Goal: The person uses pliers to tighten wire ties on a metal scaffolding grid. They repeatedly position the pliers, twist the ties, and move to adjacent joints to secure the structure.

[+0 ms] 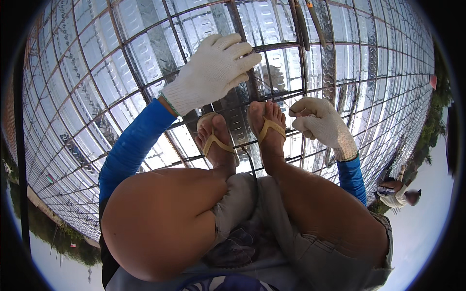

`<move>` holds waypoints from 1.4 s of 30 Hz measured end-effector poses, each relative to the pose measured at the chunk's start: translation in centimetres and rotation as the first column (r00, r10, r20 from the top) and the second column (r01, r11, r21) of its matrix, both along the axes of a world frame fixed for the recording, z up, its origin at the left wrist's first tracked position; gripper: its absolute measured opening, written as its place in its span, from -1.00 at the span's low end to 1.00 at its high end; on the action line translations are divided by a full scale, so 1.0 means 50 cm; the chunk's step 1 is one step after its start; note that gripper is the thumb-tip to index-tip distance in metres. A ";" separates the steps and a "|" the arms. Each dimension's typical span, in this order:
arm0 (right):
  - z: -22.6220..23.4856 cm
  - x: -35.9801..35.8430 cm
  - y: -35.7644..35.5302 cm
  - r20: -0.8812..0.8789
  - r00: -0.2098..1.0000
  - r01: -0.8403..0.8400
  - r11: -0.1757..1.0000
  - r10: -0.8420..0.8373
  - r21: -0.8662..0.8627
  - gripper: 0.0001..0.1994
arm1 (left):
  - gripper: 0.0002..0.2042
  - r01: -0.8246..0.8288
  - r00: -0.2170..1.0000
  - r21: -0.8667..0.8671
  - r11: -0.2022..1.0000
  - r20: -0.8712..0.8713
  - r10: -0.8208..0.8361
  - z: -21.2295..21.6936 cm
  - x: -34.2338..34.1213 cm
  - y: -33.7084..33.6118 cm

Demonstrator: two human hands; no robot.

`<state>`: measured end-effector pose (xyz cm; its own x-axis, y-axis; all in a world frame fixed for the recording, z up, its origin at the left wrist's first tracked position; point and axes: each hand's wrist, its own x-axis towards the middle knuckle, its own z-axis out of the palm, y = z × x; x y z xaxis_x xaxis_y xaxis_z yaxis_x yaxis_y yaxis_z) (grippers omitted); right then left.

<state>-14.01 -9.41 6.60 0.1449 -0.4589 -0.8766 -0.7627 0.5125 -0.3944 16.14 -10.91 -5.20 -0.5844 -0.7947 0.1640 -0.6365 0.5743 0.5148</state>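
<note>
My left hand (212, 72), in a white knit glove, reaches over a rebar grid (141, 88) with its fingers stretched out and apart. Its fingertips are beside a thick dark bar (252, 86), and I cannot tell whether they touch it. Close to my right foot, my right hand (321, 121), gloved the same way, is closed with thumb and fingers pinched together. Whatever the pinch holds, if anything, is too small to make out. Thin wire-like strands (270, 80) show among the bars between the hands.
Shiny ribbed metal decking (104, 41) lies under the grid. My sandalled feet (267, 127) stand on the bars between my hands. A long tool with an orange mark (315, 23) lies at the top. Another person (395, 193) is at the far right edge.
</note>
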 end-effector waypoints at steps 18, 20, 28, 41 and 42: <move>-0.093 -0.005 -0.011 0.369 0.843 0.336 0.919 -0.392 0.206 -0.76 | -0.70 0.169 0.785 0.392 0.904 0.502 -0.364 0.154 0.029 -0.070; -0.079 -0.007 0.000 0.416 0.834 0.259 0.923 -0.363 0.286 -0.79 | -0.67 0.237 0.690 0.344 0.909 0.599 -0.406 0.162 0.024 -0.068; -0.073 -0.058 0.026 0.386 0.743 0.366 0.815 -0.546 0.449 -0.76 | -0.61 0.472 0.757 0.071 0.879 0.479 -0.445 0.180 -0.046 -0.024; -0.052 -0.082 0.017 0.636 0.619 -0.028 0.796 -0.461 0.604 -0.79 | -0.59 0.575 0.732 0.103 0.812 0.378 -0.567 0.159 -0.035 -0.032; -0.057 -0.090 0.020 0.612 0.538 0.103 0.766 -0.579 0.635 -0.77 | -0.60 0.558 0.755 0.103 0.823 0.348 -0.555 0.162 -0.034 -0.034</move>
